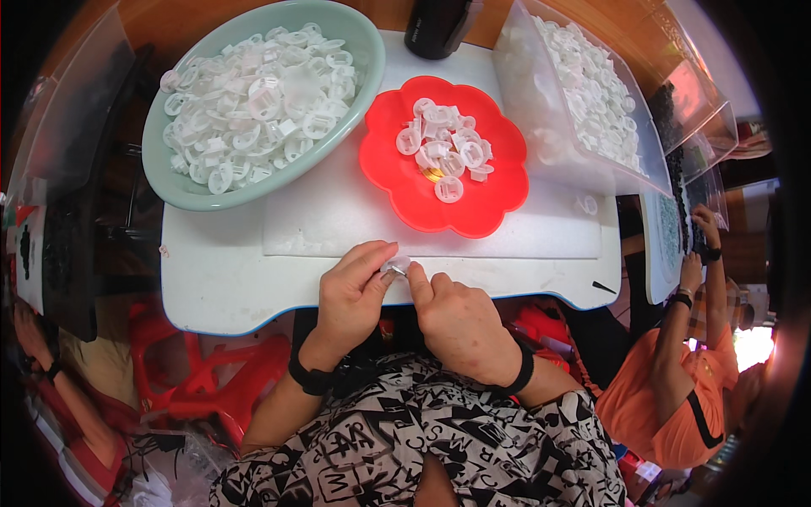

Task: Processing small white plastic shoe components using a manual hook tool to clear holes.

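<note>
Just past the near edge of the table, my left hand (356, 286) pinches a small round white translucent plastic part (395, 266) between thumb and fingers. My right hand (460, 319) is closed, its index finger against the part's right side. A small dark, metallic-looking sliver shows at the part; its kind is too small to tell. Beyond my hands, a red flower-shaped dish (460, 218) holds similar white plastic parts (452, 152) and something gold-coloured (433, 175). Both hands hide much of the held part.
A pale green basin (369, 93) at the left and a clear bin (583, 165) at the right hold heaps of white parts. Behind the dish stands a black bottle (437, 29). One loose part (587, 204) lies beside the bin. Co-workers sit left and right (676, 397); red stools (207, 380) stand below.
</note>
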Demonstrator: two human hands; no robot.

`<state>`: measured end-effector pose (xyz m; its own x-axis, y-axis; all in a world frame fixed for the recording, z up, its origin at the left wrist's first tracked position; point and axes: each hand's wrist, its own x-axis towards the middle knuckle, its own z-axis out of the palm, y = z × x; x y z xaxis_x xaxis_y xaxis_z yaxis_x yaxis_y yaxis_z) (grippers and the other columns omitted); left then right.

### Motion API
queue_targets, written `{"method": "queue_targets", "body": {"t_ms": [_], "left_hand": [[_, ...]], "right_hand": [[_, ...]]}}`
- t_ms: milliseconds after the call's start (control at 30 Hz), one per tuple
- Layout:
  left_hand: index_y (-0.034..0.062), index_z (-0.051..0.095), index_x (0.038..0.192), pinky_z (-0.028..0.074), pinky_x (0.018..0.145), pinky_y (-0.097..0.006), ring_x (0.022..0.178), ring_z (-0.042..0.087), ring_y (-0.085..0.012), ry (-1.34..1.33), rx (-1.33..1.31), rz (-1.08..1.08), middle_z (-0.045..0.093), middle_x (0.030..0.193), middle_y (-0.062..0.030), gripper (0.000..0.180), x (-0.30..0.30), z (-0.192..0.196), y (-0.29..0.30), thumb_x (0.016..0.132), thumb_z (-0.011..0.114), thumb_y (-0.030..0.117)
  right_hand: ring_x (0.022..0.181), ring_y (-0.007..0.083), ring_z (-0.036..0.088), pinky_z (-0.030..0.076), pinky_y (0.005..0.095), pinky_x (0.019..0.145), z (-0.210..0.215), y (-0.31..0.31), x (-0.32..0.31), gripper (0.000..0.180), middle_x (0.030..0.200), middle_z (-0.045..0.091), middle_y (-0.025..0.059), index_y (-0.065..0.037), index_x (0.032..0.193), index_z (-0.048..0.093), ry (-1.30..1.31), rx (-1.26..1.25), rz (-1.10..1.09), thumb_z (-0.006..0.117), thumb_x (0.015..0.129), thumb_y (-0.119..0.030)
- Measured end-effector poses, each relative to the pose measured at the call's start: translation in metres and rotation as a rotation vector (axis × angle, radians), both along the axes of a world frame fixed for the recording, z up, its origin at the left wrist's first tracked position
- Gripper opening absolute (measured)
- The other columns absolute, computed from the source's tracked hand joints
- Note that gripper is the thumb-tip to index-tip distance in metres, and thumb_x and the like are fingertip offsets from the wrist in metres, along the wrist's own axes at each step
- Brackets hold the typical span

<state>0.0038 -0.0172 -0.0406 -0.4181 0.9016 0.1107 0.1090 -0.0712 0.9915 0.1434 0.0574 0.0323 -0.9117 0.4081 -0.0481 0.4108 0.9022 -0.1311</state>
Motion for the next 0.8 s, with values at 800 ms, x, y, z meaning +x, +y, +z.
{"method": "queue_targets", "body": {"t_ms": [800], "left_hand": [[-0.0077, 0.052, 0.117, 0.051, 0.083, -0.03, 0.099, 0.058, -0.0178, -0.398, 0.068, 0.021, 0.056, 0.117, -0.0153, 0.031, 0.004, -0.001, 0.002, 0.086, 0.056, -0.005]], "right_hand": [[0.061, 0.0406, 0.057, 0.046, 0.0456, 0.055, -0.009, 0.005, 0.008, 0.028, 0.068, 0.057, 0.0216, 0.003, 0.109, 0.048, 0.233, -0.475, -0.221, 0.052, 0.082, -0.002]]}}
